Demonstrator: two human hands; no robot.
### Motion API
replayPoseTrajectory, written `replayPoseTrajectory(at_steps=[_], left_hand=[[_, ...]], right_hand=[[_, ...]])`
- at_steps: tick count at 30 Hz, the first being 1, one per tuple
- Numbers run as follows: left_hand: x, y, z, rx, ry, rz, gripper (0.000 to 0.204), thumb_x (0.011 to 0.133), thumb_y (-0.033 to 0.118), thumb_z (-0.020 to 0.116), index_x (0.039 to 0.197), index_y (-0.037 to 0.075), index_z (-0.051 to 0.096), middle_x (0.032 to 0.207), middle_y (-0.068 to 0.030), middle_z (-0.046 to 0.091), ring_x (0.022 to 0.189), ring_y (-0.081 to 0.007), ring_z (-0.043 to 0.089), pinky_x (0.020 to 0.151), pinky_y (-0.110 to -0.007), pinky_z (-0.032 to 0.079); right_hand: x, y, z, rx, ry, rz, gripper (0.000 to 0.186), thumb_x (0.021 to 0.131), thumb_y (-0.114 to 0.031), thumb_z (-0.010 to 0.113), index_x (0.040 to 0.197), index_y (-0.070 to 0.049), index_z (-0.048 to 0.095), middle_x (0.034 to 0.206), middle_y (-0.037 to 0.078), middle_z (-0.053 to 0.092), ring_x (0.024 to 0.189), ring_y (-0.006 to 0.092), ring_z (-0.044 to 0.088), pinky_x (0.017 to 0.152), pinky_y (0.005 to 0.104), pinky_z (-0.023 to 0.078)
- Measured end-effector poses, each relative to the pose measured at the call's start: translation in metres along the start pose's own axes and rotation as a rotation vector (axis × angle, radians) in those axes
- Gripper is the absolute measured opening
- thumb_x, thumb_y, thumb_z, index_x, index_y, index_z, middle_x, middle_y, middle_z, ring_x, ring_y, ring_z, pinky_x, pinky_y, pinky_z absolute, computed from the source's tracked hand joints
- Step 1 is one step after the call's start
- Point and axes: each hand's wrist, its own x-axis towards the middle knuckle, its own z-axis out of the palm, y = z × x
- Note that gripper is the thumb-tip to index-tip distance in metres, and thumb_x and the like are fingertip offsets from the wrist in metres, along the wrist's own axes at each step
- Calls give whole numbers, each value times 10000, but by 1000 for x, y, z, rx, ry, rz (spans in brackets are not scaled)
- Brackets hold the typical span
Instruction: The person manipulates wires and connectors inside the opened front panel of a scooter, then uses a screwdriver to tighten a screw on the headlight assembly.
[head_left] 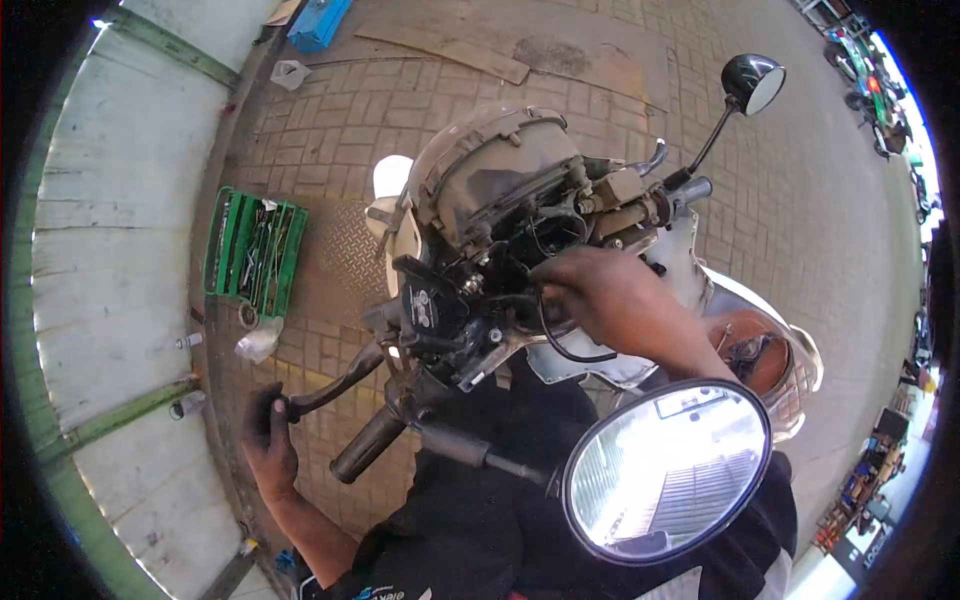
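Black cable (572, 355) loops out below my right hand (610, 300) at the exposed middle of the bike (440, 305), as noted in the head view. That hand is half curled, knuckles up, its fingertips down among the parts; whether they grip the cable or merely rest by it, I cannot tell. My left hand (270, 440) is at the tip of the lever (345, 385), thumb touching the end, ahead of the grip (368, 445); closure around it cannot be confirmed. Risks, in my judgement: a hard pull on the lever with the right fingers in the works could pinch them; the cable, hanging in a loose bend, could snag or kink if the bar turned; the lever could slip from so slight a hold at its tip and spring back. Poor sight adds to each. Obscured: the cable's upper end, covered by my right hand, and the connections in the dark recess beneath it. The near mirror (668, 470) blocks part of the lower area and glares white. Tools in the green toolbox (256, 250) are too small to identify; the far right edge is bent and cut off.
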Motion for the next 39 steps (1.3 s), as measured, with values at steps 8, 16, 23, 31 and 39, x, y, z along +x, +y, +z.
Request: replayPoseTrajectory(at_steps=[8,16,23,31,39], left_hand=[[9,5,6,74,82,-11,212,967,119,536,1111,-19,607,991,-77,618,857,-148,571,771,-301,473],[42,-3,6,127,22,-30,215,964,122,536,1109,-25,596,989,-83,608,821,-161,585,775,-310,477],[63,8,14,140,-37,-5,214,967,117,525,1110,-29,590,1014,-94,608,848,-165,583,780,-313,480],[71,19,19,162,-44,53,332,963,249,560,1123,-38,611,951,-105,652,835,-184,603,777,-324,482],[85,45,17,260,-95,104,222,965,124,515,1093,-38,595,1007,-109,620,874,-183,605,789,-315,488]], right_hand=[[7,19,11,-280,-311,22,329,778,-86,566,1093,-104,662,967,163,618,891,363,620,765,443,516],[0,19,12,-298,-276,6,311,761,-98,564,1059,-96,651,907,132,615,917,321,625,752,414,522],[9,18,11,-181,-215,217,216,858,-138,584,1057,-73,637,949,139,637,897,345,626,745,439,508],[-5,23,8,-192,-267,97,249,837,-196,624,1064,-96,636,918,130,623,890,324,620,734,425,512],[5,30,-7,-177,-259,258,255,820,-157,634,1062,-76,638,942,138,631,902,342,621,752,438,503]])
